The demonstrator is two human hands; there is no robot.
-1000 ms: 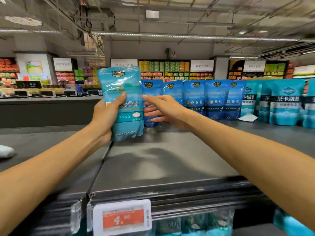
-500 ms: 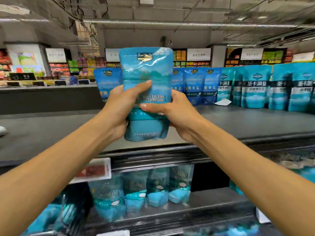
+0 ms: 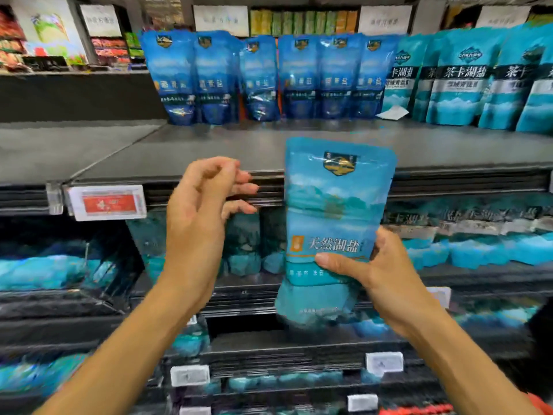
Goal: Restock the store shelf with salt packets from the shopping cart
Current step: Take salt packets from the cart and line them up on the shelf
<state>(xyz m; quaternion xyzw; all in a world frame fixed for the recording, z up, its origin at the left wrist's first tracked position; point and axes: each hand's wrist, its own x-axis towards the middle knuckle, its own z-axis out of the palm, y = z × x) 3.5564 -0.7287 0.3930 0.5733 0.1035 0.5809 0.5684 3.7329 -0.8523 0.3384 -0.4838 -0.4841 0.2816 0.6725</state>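
A light blue salt packet [image 3: 335, 211] with white Chinese lettering stands upright in the air in front of the shelf edge. My right hand [image 3: 377, 274] grips its lower right side, thumb across the front. My left hand [image 3: 203, 205] hovers to the packet's left with loosely curled fingers, holding nothing and apart from the packet. The dark top shelf [image 3: 209, 148] behind carries a row of dark blue salt packets [image 3: 263, 76] at its back. The shopping cart is out of view.
Teal packets [image 3: 466, 79] fill the top shelf's right end, with a white paper slip [image 3: 393, 112] beside them. A red price tag [image 3: 109, 202] clips to the shelf's front rail. Lower shelves [image 3: 299, 345] hold more blue packets. The top shelf's front and left part is bare.
The packet came down from head height to below the top shelf's edge. My left hand let go of it; only my right hand holds it. The view tilted down.
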